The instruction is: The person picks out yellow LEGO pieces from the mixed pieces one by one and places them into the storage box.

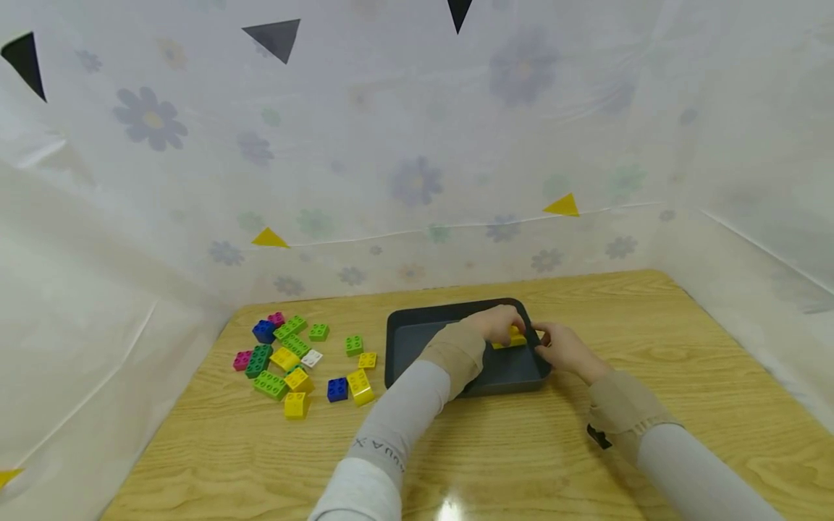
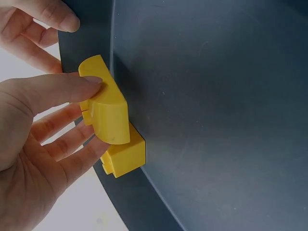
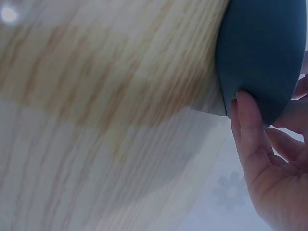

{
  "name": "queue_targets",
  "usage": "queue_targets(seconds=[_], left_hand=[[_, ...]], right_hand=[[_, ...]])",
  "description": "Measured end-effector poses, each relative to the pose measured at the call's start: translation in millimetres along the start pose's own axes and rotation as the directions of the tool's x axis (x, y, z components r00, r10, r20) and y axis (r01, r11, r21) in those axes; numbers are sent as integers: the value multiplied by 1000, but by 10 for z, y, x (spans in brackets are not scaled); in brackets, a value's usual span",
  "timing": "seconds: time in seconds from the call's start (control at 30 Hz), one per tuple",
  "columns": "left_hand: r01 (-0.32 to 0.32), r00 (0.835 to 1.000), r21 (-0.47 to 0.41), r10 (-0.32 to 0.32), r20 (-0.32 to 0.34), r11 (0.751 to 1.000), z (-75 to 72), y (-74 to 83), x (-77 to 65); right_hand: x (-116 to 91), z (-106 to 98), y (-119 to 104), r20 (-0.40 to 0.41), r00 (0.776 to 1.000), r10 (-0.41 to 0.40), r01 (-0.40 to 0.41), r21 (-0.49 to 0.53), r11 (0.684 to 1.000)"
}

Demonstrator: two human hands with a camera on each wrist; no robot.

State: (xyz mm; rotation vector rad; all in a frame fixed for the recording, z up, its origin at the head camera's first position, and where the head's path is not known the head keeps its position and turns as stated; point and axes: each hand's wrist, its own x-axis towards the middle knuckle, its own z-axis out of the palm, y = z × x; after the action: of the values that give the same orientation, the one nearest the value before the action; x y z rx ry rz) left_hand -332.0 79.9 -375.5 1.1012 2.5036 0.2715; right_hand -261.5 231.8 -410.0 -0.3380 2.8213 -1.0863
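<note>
We are pinching a curved yellow brick [image 2: 111,118] between the thumb and fingers of our left hand [image 1: 498,323], holding it inside the dark tray [image 1: 413,351] by its right wall. A second yellow brick [image 2: 127,156] is sitting just beside it; whether the two are joined, we cannot tell. With our right hand [image 1: 567,352] we are gripping the tray's right wall. The tray is lying near the table's [image 1: 515,456] far edge, while loose bricks [image 1: 284,359] are lying scattered towards the far left corner.
</note>
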Motion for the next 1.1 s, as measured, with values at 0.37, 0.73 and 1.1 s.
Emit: queue_targets(seconds=[0.37, 0.73, 1.1], left_hand=[[47, 999, -8, -47, 13, 999, 22, 7, -12], [94, 995, 8, -94, 25, 996, 62, 2, 24], [134, 991, 42, -134, 17, 990, 93, 15, 52]], right_hand=[[6, -1, 5, 1, 1000, -2, 2, 11, 1000], [10, 6, 7, 5, 1000, -1, 1, 0, 1000], [-2, 15, 0, 9, 1000, 9, -9, 10, 1000]])
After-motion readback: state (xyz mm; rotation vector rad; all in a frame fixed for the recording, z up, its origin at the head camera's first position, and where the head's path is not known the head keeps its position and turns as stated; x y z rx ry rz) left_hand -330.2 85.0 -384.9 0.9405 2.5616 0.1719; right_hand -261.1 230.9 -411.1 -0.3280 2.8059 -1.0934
